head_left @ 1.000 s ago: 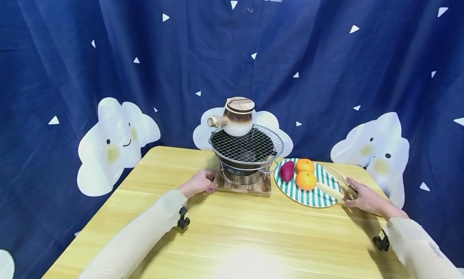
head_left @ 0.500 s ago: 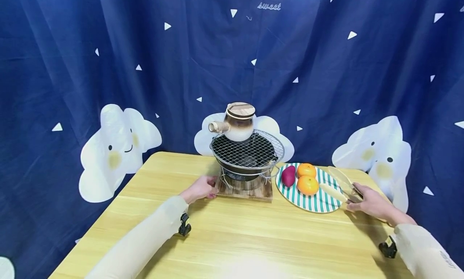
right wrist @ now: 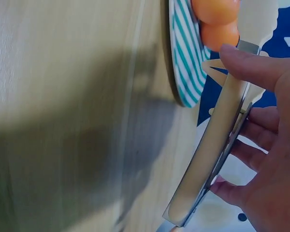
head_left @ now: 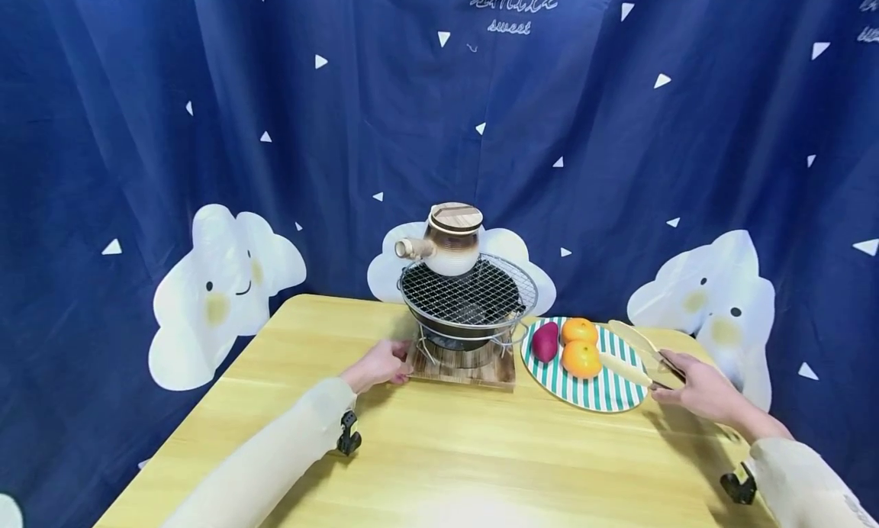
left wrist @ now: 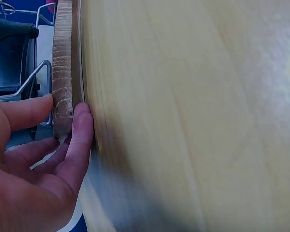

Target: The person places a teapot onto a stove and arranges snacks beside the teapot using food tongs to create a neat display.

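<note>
My left hand (head_left: pixel 380 362) grips the near left corner of a wooden board (head_left: pixel 462 374), thumb on its top and fingers at its side and underside. On the board, a round charcoal grill (head_left: pixel 474 331) with a wire rack (head_left: pixel 474 297) carries a brown-and-white clay pot (head_left: pixel 453 255). At the right, my right hand (head_left: pixel 707 391) holds a pair of tongs (head_left: pixel 623 369) from above, their cream tips spread apart. These tips reach over a striped oval plate (head_left: pixel 596 398), the nearer tip close beside the front orange (head_left: pixel 581 358).
A second orange (head_left: pixel 579 330) and a purple-red oval item (head_left: pixel 545 342) lie on the striped plate. A dark blue curtain (head_left: pixel 384 78) with white clouds hangs behind the light wood table (head_left: pixel 426 444). The pot's handle (head_left: pixel 415 248) points left.
The head view has tilted upward, so the scene sits lower in it. My right hand has raised the tongs slightly over the plate. The left hand stays at the board's corner.
</note>
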The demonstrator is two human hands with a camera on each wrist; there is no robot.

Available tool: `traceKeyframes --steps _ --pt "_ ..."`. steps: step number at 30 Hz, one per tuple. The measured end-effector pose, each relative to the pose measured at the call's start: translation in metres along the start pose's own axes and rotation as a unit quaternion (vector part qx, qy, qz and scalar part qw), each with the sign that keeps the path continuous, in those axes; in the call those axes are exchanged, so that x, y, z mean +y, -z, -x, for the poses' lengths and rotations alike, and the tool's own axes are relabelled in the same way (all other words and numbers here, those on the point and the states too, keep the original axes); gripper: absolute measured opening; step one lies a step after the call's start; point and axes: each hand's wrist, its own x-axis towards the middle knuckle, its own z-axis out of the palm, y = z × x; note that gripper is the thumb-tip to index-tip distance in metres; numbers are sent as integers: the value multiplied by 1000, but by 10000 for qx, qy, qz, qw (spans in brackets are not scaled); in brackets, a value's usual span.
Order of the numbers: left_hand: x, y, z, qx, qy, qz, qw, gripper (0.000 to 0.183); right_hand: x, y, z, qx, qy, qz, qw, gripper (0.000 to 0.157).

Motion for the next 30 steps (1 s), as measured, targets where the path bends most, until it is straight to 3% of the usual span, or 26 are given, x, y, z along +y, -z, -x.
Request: traceKeyframes --steps 5,11,16,30 --pt "-8 -3 -6 -14 24 -33 10000 65 -13 2 2 65 147 119 9998 82" --pt "-6 -1 -6 4 -7 -220 9998 65 -27 9 -7 -97 334 214 9992 77" --pt "-5 0 -5 -9 17 -180 9998 65 -33 8 -11 -348 215 301 9987 78" --pt "-6 1 -7 -48 45 -123 9999 65 -38 7 -16 -474 27 799 9957 76"
